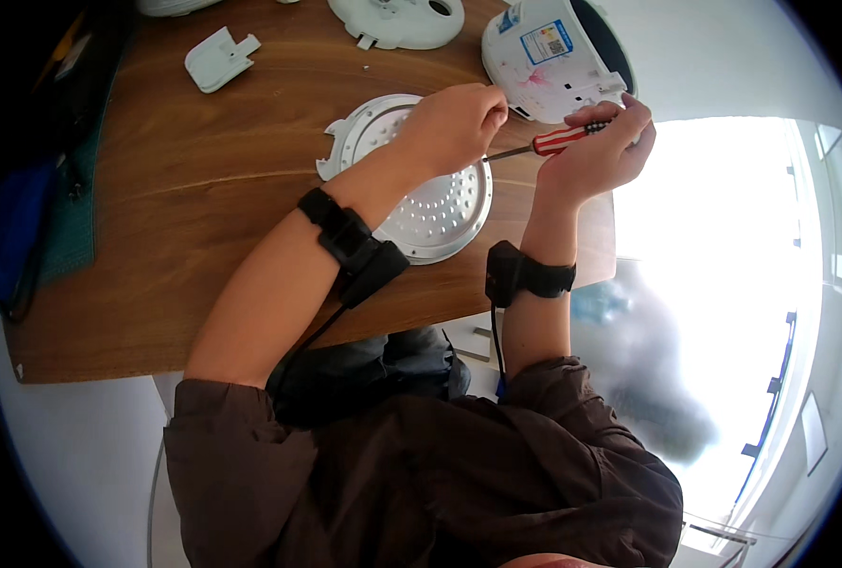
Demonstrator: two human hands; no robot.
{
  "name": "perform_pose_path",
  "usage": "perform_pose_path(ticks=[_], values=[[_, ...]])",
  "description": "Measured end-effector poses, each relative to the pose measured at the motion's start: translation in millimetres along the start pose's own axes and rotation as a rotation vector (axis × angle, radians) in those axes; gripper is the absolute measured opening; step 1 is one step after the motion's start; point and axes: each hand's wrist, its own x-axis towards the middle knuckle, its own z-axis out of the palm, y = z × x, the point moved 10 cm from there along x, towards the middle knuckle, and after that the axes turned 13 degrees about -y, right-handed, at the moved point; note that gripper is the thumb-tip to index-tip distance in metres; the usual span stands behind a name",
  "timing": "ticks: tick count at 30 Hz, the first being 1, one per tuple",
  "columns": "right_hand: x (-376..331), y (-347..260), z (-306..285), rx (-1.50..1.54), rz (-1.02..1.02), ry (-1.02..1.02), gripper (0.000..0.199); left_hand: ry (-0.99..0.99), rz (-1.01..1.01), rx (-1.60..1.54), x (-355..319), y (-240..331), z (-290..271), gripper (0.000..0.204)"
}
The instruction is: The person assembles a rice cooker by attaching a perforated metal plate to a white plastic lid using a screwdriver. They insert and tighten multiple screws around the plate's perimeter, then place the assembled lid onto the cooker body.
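Observation:
My right hand (602, 156) is closed around a screwdriver (558, 141) with a red, white and dark handle. Its thin shaft points left, and the tip ends over the edge of a round silver dimpled plate (440, 213). That plate lies on the table with a pale notched plastic rim at its left side. Above it my left hand (459, 128) is curled, thumb and fingers pressed together; whether something small sits in them is hidden. Just beyond both hands, a white rice cooker body (525, 66) with a pink flower print and a blue-edged label lies tipped on its side.
On the wooden table (184, 256) lie a white plastic cover piece (220, 61) at the far left and a round white lid part (402, 21) at the far edge. A green mat (75, 213) and a blue item (18, 227) are at the left. A bright window (714, 218) stands right.

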Motion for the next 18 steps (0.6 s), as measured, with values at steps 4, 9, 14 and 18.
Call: perform_pose_path(ticks=[4, 9, 14, 18], values=[[6, 0, 12, 0.199, -0.076, -0.339, 0.027, -0.002, 0.034, 0.033, 3, 1, 3, 0.016], [18, 6, 19, 0.616, 0.011, -0.637, 0.021, 0.003, 0.077, 0.058, 3, 4, 4, 0.015], [16, 18, 4, 0.113, -0.095, -0.327, 0.023, -0.094, 0.134, 0.069, 2, 13, 15, 0.012], [9, 8, 10, -0.009, -0.146, -0.271, 0.025, -0.130, 0.174, -0.058, -1, 18, 16, 0.014]])
